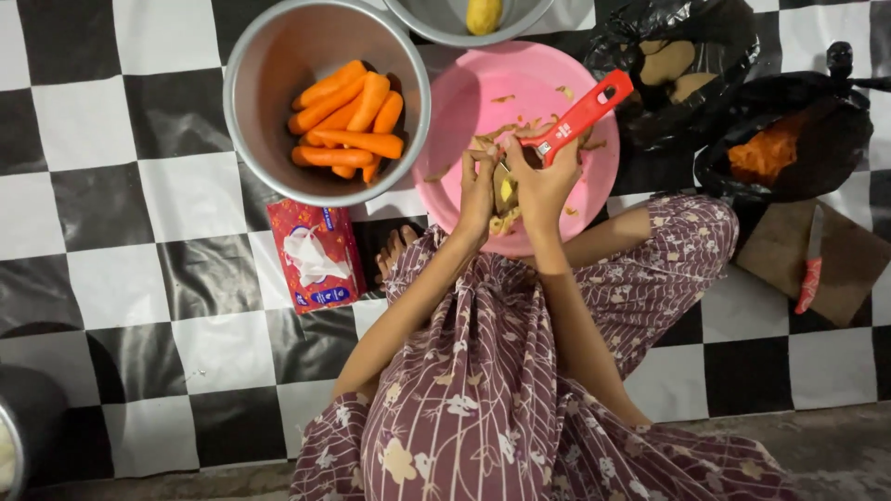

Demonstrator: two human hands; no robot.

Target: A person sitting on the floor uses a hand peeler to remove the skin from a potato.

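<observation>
We see two hands meeting over one round pink plastic basin (464, 102). The left hand (478, 190) is curled around a small potato (506, 192), pale yellow where its skin is off, held just above the basin's near edge. The right hand (543, 181) grips one red plastic peeler (577, 116), its handle pointing up and away, its head against the potato. Thin brown peelings (506, 130) lie scattered in the basin; we cannot count them.

Beside the basin stands one round metal pot (255, 111), smooth and grey, holding peeled carrots (348, 121), roughly nine, glossy orange and tapered. Above, a second metal bowl (436, 28) holds one yellowish potato (483, 14). Just below the pot lies one red, soft tissue pack (314, 255).

On the right we count two crumpled black plastic bags: one (631, 46) with brown potatoes, one (826, 139) with orange scraps. One red-handled knife (809, 269) rests on a flat brown board (849, 264). Everything sits on a glossy black-and-white checkered mat (121, 241).
</observation>
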